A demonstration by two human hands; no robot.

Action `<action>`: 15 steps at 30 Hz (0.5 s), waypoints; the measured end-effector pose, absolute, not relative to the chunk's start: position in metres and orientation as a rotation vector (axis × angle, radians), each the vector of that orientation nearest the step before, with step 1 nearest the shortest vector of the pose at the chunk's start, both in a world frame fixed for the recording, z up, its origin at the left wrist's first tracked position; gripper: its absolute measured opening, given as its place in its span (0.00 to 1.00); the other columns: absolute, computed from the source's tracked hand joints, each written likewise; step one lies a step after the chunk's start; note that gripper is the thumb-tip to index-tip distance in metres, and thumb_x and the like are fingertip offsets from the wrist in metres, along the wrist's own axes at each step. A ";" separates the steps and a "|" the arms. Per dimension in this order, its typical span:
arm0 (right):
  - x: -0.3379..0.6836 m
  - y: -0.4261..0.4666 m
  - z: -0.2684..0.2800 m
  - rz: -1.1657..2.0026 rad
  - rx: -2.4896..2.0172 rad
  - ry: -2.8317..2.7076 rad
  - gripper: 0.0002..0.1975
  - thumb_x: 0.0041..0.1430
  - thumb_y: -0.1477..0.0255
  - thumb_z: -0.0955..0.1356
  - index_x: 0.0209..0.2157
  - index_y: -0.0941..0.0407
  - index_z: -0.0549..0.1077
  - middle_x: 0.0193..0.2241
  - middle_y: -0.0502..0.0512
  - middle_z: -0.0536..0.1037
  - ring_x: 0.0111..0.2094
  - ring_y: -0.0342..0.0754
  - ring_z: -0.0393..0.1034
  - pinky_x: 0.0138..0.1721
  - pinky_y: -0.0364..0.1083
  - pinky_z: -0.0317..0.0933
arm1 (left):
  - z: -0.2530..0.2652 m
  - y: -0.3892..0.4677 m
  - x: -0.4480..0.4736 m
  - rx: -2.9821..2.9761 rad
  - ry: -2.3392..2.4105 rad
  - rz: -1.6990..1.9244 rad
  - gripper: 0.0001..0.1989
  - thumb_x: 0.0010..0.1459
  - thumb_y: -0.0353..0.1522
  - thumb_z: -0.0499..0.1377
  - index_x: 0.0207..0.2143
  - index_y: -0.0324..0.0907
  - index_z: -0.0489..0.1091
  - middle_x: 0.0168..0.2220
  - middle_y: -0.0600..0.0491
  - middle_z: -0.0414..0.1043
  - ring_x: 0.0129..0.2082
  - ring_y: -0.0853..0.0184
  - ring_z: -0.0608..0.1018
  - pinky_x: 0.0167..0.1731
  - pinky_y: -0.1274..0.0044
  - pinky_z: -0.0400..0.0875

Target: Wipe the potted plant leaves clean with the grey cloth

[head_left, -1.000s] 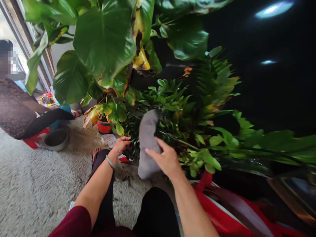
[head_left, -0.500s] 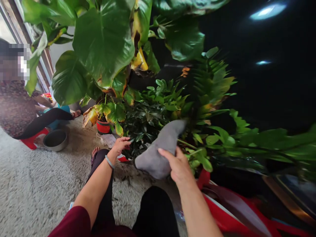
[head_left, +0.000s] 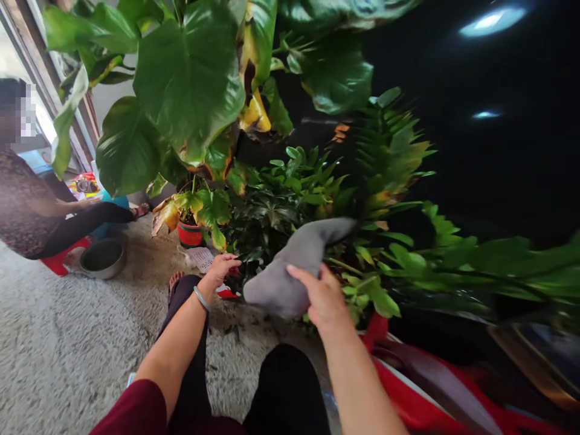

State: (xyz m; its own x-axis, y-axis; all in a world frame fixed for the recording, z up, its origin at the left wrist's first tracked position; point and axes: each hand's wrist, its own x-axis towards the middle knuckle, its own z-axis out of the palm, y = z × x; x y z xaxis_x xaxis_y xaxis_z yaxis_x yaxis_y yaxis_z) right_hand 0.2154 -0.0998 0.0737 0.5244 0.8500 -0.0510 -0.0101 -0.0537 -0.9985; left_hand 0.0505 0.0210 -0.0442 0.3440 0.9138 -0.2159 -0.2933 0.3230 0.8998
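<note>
A limp grey cloth [head_left: 290, 275] hangs from my right hand [head_left: 328, 302], whose thumb and fingers are closed on its right side. One end of the cloth droops to the left; the other sticks out to the upper right over the leaves. My left hand [head_left: 222, 269], with a pale bangle at the wrist, is pinched at the left edge of a dark-leaved plant [head_left: 267, 223]. What lies between its fingertips is too small to make out. Between the hands, the cloth hides part of the plant's lower leaves.
A tall big-leaved plant [head_left: 190, 78] rises from a red pot [head_left: 190, 234]. Printed paper [head_left: 200, 258] lies on the rough floor [head_left: 90, 338]. To the left, a person [head_left: 31, 199] sits on a red stool [head_left: 63, 254] by a grey basin [head_left: 103, 258]. Red bags [head_left: 417, 393] stand at right.
The cloth in my right hand has shifted slightly left and up, its far end stretching further right. My left hand stays nearly in place. The seated person's head and arm have moved.
</note>
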 end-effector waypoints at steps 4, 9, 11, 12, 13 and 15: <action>0.177 -0.134 0.063 1.205 -1.511 -0.944 0.19 0.39 0.63 0.74 0.36 0.55 0.76 0.29 0.54 0.82 0.31 0.57 0.76 0.33 0.51 0.69 | -0.040 0.022 0.049 0.843 0.856 0.993 0.14 0.43 0.34 0.68 0.22 0.41 0.64 0.18 0.58 0.64 0.19 0.72 0.68 0.23 0.78 0.66; 0.162 -0.135 0.111 0.944 -1.362 -1.337 0.25 0.45 0.64 0.73 0.47 0.55 0.75 0.42 0.55 0.81 0.41 0.55 0.75 0.43 0.50 0.67 | -0.034 0.020 0.045 0.888 0.867 1.021 0.15 0.43 0.36 0.66 0.18 0.40 0.62 0.17 0.58 0.62 0.18 0.74 0.64 0.23 0.79 0.62; 0.165 -0.111 0.119 0.773 -1.384 -1.331 0.27 0.43 0.64 0.73 0.48 0.56 0.74 0.42 0.56 0.81 0.42 0.56 0.74 0.46 0.51 0.66 | -0.033 0.017 0.044 0.933 0.834 0.987 0.13 0.44 0.36 0.65 0.19 0.40 0.64 0.18 0.57 0.63 0.19 0.73 0.65 0.23 0.79 0.63; 0.166 -0.099 0.116 0.723 -1.421 -1.319 0.28 0.42 0.63 0.73 0.48 0.56 0.74 0.42 0.56 0.81 0.43 0.56 0.74 0.47 0.52 0.65 | -0.033 0.016 0.045 0.941 0.813 0.980 0.13 0.44 0.35 0.65 0.19 0.40 0.65 0.18 0.57 0.63 0.19 0.73 0.65 0.23 0.79 0.63; 0.167 -0.090 0.109 0.705 -1.473 -1.315 0.28 0.41 0.63 0.73 0.47 0.56 0.74 0.41 0.57 0.81 0.42 0.57 0.74 0.47 0.53 0.65 | -0.033 0.016 0.045 0.935 0.797 0.982 0.12 0.44 0.35 0.65 0.20 0.39 0.65 0.18 0.58 0.63 0.19 0.73 0.65 0.23 0.79 0.63; 0.168 -0.085 0.090 0.741 -1.584 -1.349 0.27 0.40 0.64 0.72 0.45 0.57 0.75 0.40 0.58 0.81 0.42 0.59 0.74 0.48 0.55 0.64 | -0.035 0.018 0.045 0.894 0.793 0.990 0.11 0.44 0.35 0.66 0.21 0.39 0.67 0.18 0.57 0.64 0.19 0.73 0.66 0.23 0.79 0.63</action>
